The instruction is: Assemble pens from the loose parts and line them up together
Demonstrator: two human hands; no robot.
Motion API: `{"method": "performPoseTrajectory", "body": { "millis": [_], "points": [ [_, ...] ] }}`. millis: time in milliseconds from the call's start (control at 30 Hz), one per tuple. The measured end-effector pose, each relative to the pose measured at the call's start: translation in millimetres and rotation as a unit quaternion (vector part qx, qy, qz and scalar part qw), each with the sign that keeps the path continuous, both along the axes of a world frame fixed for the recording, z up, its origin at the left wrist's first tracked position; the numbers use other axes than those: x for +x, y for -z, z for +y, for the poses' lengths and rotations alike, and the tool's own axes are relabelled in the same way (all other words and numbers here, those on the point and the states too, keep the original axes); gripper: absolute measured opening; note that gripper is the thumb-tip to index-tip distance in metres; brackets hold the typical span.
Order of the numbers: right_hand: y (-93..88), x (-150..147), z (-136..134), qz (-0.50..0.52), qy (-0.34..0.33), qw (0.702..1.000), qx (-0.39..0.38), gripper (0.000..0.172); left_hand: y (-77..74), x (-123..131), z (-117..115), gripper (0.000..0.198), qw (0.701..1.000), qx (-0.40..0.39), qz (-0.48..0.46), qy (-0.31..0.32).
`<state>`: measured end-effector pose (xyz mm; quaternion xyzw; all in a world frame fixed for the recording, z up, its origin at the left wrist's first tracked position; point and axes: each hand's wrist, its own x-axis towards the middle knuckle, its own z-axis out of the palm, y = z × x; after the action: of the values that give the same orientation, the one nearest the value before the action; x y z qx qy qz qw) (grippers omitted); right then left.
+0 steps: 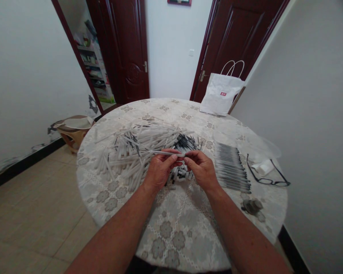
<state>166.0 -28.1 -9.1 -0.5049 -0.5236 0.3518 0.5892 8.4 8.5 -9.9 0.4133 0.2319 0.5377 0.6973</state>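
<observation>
A slim whitish pen barrel (162, 152) lies nearly level between my two hands above the table, its dark tip pointing left. My left hand (159, 170) is closed around it in a pinch. At the barrel's right end, the fingers of my right hand (201, 168) are pinched together; any small part between them is hidden. Beneath and beyond is a heap of pale pen barrels (131, 167), with dark-tipped pieces (185, 142) bunched at its right. Small black and white parts (181, 175) lie just under my hands. Right of my right hand, pens (231, 167) lie side by side in a row.
The round table wears a flowered cloth (171, 238). On its right are black-framed glasses (270, 182), clear plastic wrap (263, 146) and a dark metallic lump (252, 206). A white paper bag (221, 93) stands at the back right. A stool (74, 127) sits left of the table.
</observation>
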Motion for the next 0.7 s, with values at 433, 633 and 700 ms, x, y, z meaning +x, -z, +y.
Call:
{"method": "performPoseTrajectory", "body": {
  "millis": [433,633,700],
  "points": [
    [3.7,7.7,-1.6,-0.118,-0.01,0.993,-0.004,0.041,2.6,-0.8,1.1,0.032,0.998,-0.02,0.054,0.005],
    [6.6,5.5,-5.3,-0.139,0.012,0.99,0.034,0.028,6.0,0.5,1.9,0.032,0.998,-0.022,0.055,-0.014],
    [5.1,4.7,-6.3,-0.169,0.02,0.984,0.047,0.024,6.5,-0.2,2.5,0.032,0.998,-0.021,0.056,-0.015]
  ]
}}
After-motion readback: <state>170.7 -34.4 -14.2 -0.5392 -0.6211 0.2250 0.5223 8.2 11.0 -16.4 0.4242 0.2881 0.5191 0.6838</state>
